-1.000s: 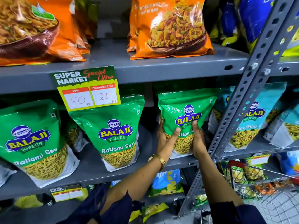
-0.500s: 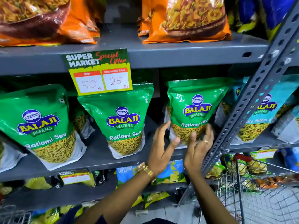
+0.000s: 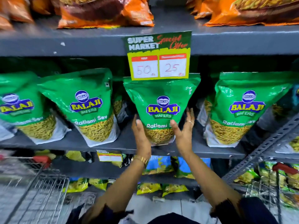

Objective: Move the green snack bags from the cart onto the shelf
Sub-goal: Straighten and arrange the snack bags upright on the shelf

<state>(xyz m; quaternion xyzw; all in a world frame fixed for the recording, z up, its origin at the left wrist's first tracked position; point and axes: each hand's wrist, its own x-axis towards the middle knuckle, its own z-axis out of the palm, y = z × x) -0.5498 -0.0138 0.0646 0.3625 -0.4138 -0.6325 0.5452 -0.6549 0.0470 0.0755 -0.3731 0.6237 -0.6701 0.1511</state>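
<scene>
Several green Balaji snack bags stand in a row on the grey middle shelf (image 3: 126, 145). The one under the price tag, the middle green bag (image 3: 161, 97), sits between both my hands. My left hand (image 3: 141, 135) grips its lower left side, with the thumb on the front and the fingers hidden behind. My right hand (image 3: 182, 130) is at its lower right side, with the thumb touching the front and the fingers spread beside the bag's edge. Other green bags stand to the left (image 3: 90, 102) and to the right (image 3: 246, 107).
A price tag (image 3: 157, 57) hangs from the upper shelf, which holds orange bags (image 3: 105, 12). A wire cart (image 3: 40, 188) is at the lower left, and another with a red handle (image 3: 283, 168) at the lower right. A slanted grey post (image 3: 267, 146) crosses on the right.
My hands let go of the right-hand green bag, opened, and moved left to the bag under the price tag. The view swung left with them.
</scene>
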